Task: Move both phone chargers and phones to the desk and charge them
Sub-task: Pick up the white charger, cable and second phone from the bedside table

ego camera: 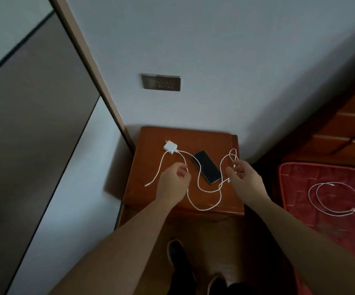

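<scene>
A white charger plug lies at the back left of a brown wooden nightstand. Two white cables run from it. A dark phone lies face up in the middle of the nightstand. My left hand pinches one white cable near its fingertips. That cable loops across the nightstand front and up to my right hand, which holds a loop of it at the right edge. A second white cable lies coiled on the red mattress.
A metal wall socket sits on the white wall above the nightstand. A wardrobe side stands to the left, a wooden bed headboard to the right. My feet in dark shoes stand on the floor below.
</scene>
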Available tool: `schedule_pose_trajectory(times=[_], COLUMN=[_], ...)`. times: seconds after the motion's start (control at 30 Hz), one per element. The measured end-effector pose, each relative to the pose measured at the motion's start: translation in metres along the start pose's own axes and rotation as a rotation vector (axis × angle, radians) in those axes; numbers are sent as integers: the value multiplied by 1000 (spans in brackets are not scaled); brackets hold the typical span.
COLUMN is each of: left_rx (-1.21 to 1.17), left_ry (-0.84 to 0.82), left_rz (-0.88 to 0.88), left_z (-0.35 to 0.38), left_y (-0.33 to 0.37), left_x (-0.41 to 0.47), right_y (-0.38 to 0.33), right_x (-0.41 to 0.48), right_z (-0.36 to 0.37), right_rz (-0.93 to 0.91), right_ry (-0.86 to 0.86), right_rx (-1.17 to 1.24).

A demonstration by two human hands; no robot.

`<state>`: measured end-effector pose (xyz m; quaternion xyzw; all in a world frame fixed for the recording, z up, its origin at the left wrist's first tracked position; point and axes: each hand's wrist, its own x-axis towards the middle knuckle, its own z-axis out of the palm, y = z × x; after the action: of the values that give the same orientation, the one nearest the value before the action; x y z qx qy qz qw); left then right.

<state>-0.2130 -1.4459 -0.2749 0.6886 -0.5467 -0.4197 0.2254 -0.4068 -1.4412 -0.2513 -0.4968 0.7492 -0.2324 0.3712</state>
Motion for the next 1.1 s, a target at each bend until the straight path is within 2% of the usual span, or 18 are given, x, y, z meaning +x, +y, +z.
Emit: schedule_pose_trajectory(times=[0.2,0.37,0.53,0.63,0.8,1.1], left_rx=[21,-11,1,-1,195,313], left_ry=[54,56,-43,-69,-55,13], left_rz=[-137,-320,-564,-644,-577,-456], left_z=[34,77,135,163,194,194], left_y=[-12,-32,-74,-96,-112,-120], left_x=[79,135,172,182,182,195], right_y=[20,55,97,118,137,144], right_x=[102,168,216,228,229,238], right_z=[26,60,104,130,154,165], right_rz=[44,38,-22,-52,-56,-48], right_ry=[-73,-171,-312,-335,-316,-295], right_rx=[-86,-184,-355,-493,-599,-771])
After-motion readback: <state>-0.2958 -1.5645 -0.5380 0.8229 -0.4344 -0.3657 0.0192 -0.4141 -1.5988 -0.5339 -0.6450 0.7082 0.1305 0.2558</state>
